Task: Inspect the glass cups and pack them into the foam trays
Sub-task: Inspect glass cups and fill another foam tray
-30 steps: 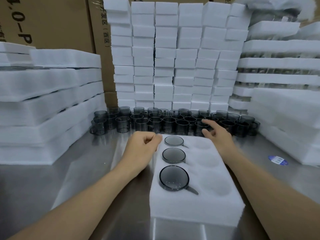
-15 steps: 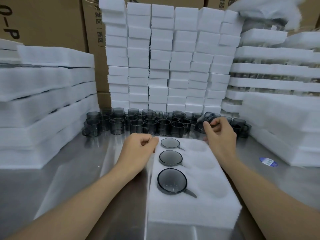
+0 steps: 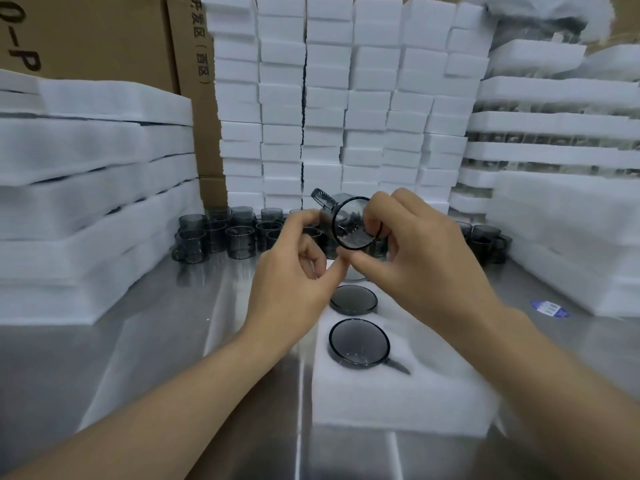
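Head view, moment logged left to right. Stacked foam sheets (image 3: 86,174) wall off the left side of the steel tabletop (image 3: 138,358); bare metal lies between that stack and the foam tray (image 3: 398,403), and the left forearm crosses it. Loose smoky glass cups (image 3: 239,237) stand in rows at the back, at the foot of a wall of foam blocks (image 3: 346,98). Cardboard boxes (image 3: 104,39) rise behind, upper left.

Left hand (image 3: 294,282): fingers curled, thumb tip touching the right thumb; forefinger reaches to the raised cup, contact there too blurred to confirm. Right hand (image 3: 422,258): grip clamped on the held cup (image 3: 353,223), fingers over the rim, thumb beneath. Held cup is tilted, mouth toward the camera, handle pointing up-left, raised above the tray's far end.

Tray holds two visible packed cups (image 3: 358,342) in its left column, seated in pockets; the hands hide the far pocket. Right column pockets are washed out, hard to read.

Right: more foam stacks (image 3: 561,202), close to the tray edge; narrow tabletop strip with a blue sticker (image 3: 550,308). Frame edges are motion-blurred.
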